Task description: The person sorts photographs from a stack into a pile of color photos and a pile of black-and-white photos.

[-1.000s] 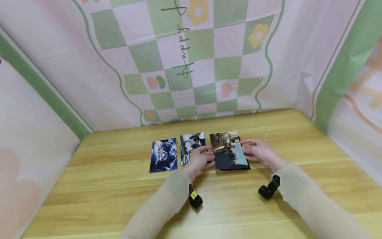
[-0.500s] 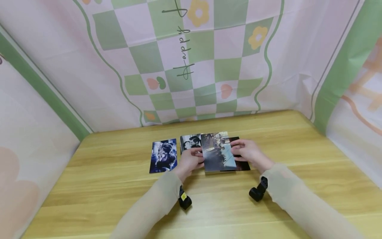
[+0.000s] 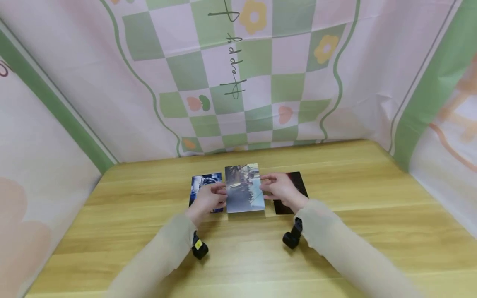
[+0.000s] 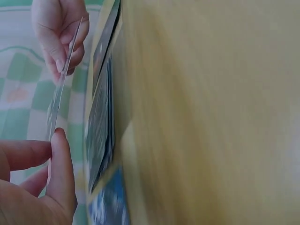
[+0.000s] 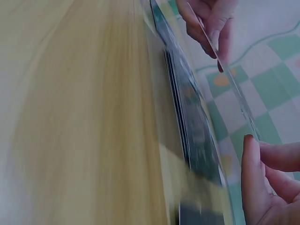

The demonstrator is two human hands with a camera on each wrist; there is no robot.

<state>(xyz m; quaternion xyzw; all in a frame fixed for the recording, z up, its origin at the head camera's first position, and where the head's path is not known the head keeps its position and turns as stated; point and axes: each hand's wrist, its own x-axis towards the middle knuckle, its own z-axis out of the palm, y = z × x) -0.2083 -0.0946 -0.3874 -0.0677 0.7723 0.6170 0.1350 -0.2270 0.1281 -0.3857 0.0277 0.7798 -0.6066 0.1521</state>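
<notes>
— Left hand (image 3: pixel 208 199)?
— Pinching the left edge of the photo card (image 3: pixel 244 188), thumb and fingers closed on it; right hand (image 3: pixel 280 189) pinching the opposite edge the same way.

— And the card itself?
— Held up off the wooden table (image 3: pixel 335 231), clear of the surface, as seen edge-on from both wrist views (image 4: pixel 58 96); roughly level, picture side up; hovering over the middle of the row of prints, hiding whatever lies directly beneath.

— Around it?
— Blue-toned photo (image 3: pixel 203 186) flat on the table just to the left, partly covered by the left hand; dark stack (image 3: pixel 294 194) flat on the table just to the right, partly under the right hand and wrist; stacked prints lying on the tabletop below the lifted card in the right wrist view (image 5: pixel 192 126), blurred.

— Further back?
— Pink and green checked backdrop (image 3: pixel 238 74) with flowers and the word "Happy" hung behind the table; more of the same cloth at both sides; black wrist cameras (image 3: pixel 199 248) strapped over pale sleeves on both arms.
</notes>
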